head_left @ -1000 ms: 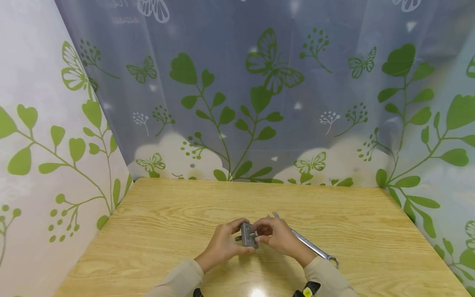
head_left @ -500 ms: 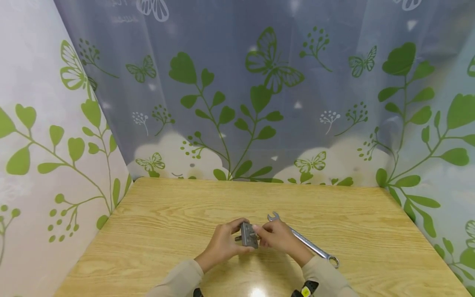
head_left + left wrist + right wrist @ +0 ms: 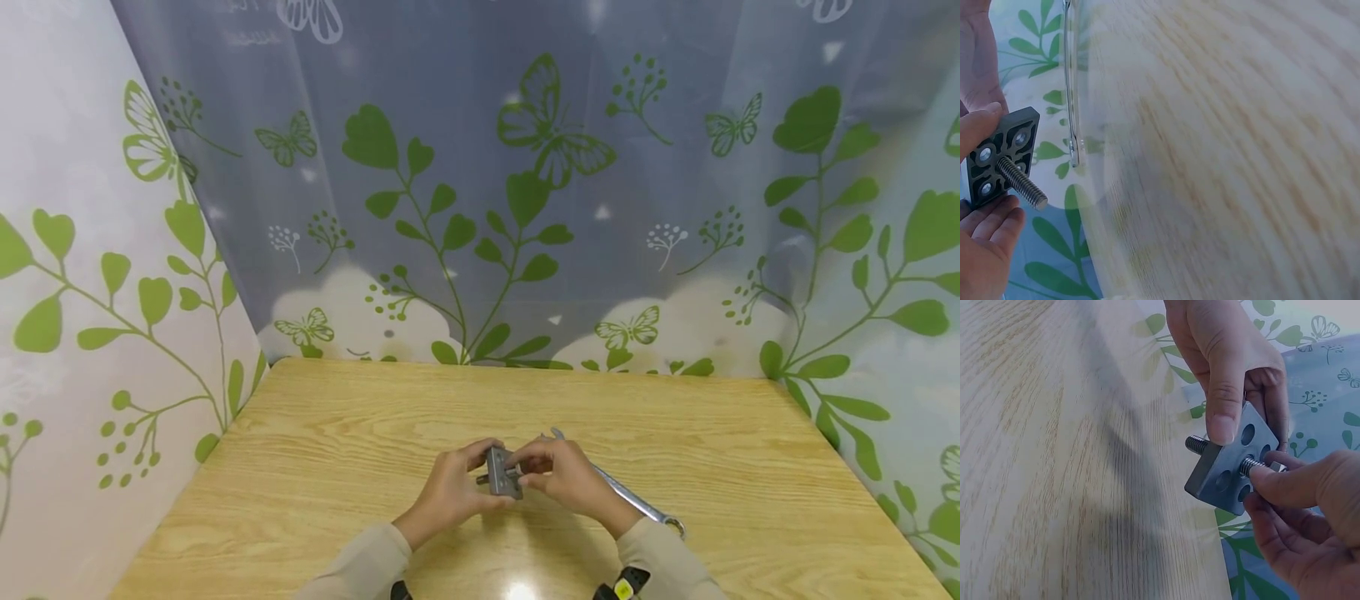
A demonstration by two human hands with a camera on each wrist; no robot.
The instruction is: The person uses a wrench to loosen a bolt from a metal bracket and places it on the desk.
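My left hand (image 3: 450, 487) grips a square grey metal plate (image 3: 1209, 478) by its edges, thumb on one side and fingers on the opposite side. The plate has round holes near its corners; ribs and recesses mark its other face in the left wrist view. A threaded bolt (image 3: 1021, 181) passes through the middle and sticks out on both sides. My right hand (image 3: 562, 477) pinches the bolt between thumb and fingers close to the plate, and a shiny hex end (image 3: 1278, 467) shows just past the thumb. Both hands are held above the table, near its front.
A combination wrench (image 3: 630, 497) lies slantwise on the wooden table (image 3: 360, 417), partly behind the right hand and forearm. Printed curtains (image 3: 480, 275) with leaves and butterflies enclose the table at the back and sides.
My right fingers rolled forward over the bolt half a second ago and have since drawn back to pinch it again. The left hand and plate stay nearly still.
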